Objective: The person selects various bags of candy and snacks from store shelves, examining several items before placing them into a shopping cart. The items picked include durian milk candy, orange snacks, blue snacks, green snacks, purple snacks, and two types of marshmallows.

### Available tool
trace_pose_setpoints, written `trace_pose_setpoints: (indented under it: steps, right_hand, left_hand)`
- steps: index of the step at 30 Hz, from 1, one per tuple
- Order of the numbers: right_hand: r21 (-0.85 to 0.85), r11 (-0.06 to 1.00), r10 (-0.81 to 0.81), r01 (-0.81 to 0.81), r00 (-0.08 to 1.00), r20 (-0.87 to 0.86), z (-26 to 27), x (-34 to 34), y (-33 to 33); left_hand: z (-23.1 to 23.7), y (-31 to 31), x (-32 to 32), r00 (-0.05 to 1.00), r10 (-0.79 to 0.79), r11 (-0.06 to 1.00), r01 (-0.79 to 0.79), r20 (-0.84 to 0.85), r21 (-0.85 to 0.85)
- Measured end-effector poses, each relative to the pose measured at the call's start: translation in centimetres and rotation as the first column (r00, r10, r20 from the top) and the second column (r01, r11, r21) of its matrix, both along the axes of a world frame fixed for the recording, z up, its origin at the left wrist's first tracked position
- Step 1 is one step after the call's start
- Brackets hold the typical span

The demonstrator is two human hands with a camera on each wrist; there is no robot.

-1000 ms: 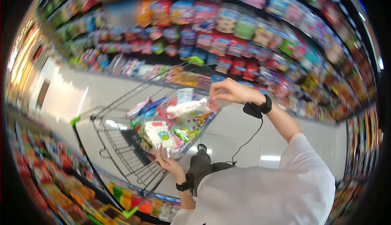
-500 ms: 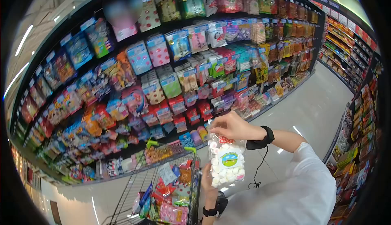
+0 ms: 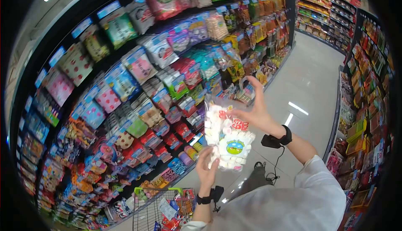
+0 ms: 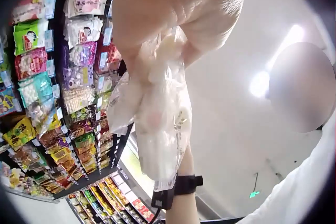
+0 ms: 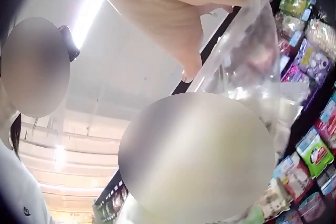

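A clear bag of marshmallows (image 3: pixel 217 149), with red lettering and a round green-and-blue picture, is held up in front of the body in the head view. My left hand (image 3: pixel 205 173) pinches its lower left edge between thumb and fingers. In the left wrist view the clear plastic bag (image 4: pixel 160 129) bunches under the left hand (image 4: pixel 178 8). My right hand (image 3: pixel 260 113) is at the bag's upper right, thumb over its front and fingers spread wide. The right wrist view has the right hand (image 5: pixel 163 8) above the crinkled clear top of the bag (image 5: pixel 252 50).
A shopping cart (image 3: pixel 144 208) with green corners and several packets inside stands at the lower left. Tall shelves of hanging sweet bags (image 3: pixel 142 68) line the left. More packets hang on the right-hand shelf (image 3: pixel 356 118). Between them runs a tiled aisle floor (image 3: pixel 312 76).
The marshmallow bag went from over the cart to up before the body. My right fingers, pinching its top half a second ago, are now spread. The view has swung right along the aisle.
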State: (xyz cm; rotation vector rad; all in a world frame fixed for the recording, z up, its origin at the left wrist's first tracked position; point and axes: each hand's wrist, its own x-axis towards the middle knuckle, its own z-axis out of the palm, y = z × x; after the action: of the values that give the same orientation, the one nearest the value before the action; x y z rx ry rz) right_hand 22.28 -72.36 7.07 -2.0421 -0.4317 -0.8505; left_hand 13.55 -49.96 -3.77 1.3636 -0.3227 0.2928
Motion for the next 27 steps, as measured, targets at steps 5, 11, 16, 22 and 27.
trace_pose_setpoints:
  steps: [5, 11, 16, 22, 27]
  right_hand:
    - [0.322, 0.944, -0.019, 0.065, 0.989, -0.144, -2.2, 3.9, -11.8]
    - [0.634, 0.723, -0.105, 0.274, 0.951, -0.291, -6.3, 7.1, -23.4]
    - [0.951, 0.309, 0.555, -0.004, 0.813, -0.177, -5.8, 11.7, -27.6]
    - [0.976, 0.213, 0.584, 0.039, 0.796, -0.159, -4.1, 20.1, -33.1]
    - [0.961, 0.272, 0.562, -0.044, 0.818, -0.122, -1.6, 27.3, -36.3]
  left_hand:
    - [1.5, -10.1, 9.1, 0.997, 0.064, 0.991, -0.068, 0.041, 0.111]
    - [0.1, -21.1, 18.7, 0.995, 0.054, 0.987, -0.066, -0.089, -0.148]
    - [0.3, -28.0, 23.7, 0.988, -0.049, 0.979, 0.019, -0.147, -0.203]
    - [-0.5, -33.3, 29.4, 0.898, -0.414, 0.81, 0.289, -0.15, -0.51]
    - [-2.4, -36.8, 35.3, 0.853, -0.519, 0.726, 0.402, -0.062, -0.558]
